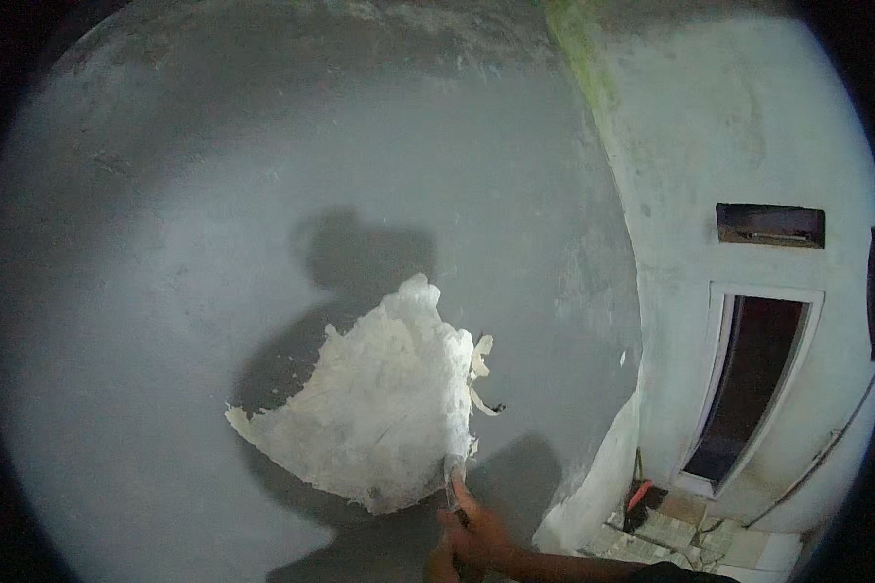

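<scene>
A scraper with a narrow pale blade is pressed to the wall at the lower right edge of a bare white patch. My right hand is closed on it, one finger stretched up along the blade. Tight against that hand, at the bottom edge, is my left hand; it appears closed round the lower part of the scraper, its fingers mostly hidden. Grey paint surrounds the patch, which has ragged edges. Curled paint flakes hang beside its right edge.
At the right the grey wall meets a pale green wall with a small vent opening and a white-framed window or door. Low down there lie light sheets or tiles and a red and black object. Shadows fall across the patch's surroundings.
</scene>
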`<state>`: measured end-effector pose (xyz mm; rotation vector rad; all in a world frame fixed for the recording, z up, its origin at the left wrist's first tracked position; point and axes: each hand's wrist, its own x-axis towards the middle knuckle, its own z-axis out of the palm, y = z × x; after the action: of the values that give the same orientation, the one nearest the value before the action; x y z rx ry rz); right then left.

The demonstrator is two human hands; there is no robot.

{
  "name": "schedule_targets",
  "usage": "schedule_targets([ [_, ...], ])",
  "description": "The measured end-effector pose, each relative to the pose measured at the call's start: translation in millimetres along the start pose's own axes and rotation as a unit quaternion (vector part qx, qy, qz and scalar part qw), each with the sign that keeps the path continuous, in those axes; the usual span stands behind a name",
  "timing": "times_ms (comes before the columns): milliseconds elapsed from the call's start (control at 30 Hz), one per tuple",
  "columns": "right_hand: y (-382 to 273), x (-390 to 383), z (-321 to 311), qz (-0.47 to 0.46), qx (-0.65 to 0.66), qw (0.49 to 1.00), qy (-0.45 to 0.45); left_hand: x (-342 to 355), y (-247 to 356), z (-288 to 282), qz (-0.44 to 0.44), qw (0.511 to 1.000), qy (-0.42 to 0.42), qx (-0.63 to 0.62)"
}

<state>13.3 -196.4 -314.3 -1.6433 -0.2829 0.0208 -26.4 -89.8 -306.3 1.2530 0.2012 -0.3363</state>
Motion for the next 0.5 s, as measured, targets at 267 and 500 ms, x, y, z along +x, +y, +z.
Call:
schedule_targets([
  [267,-6,-2,-11,0.028,0.033,0.999,-0.007,3,-5,4,0.008,1.000,-0.001,0.008],
  [500,-1,-8,-5,-0.043,0.074,0.996,0.025,0,-14,-6,0.010,1.000,0.003,0.009],
])
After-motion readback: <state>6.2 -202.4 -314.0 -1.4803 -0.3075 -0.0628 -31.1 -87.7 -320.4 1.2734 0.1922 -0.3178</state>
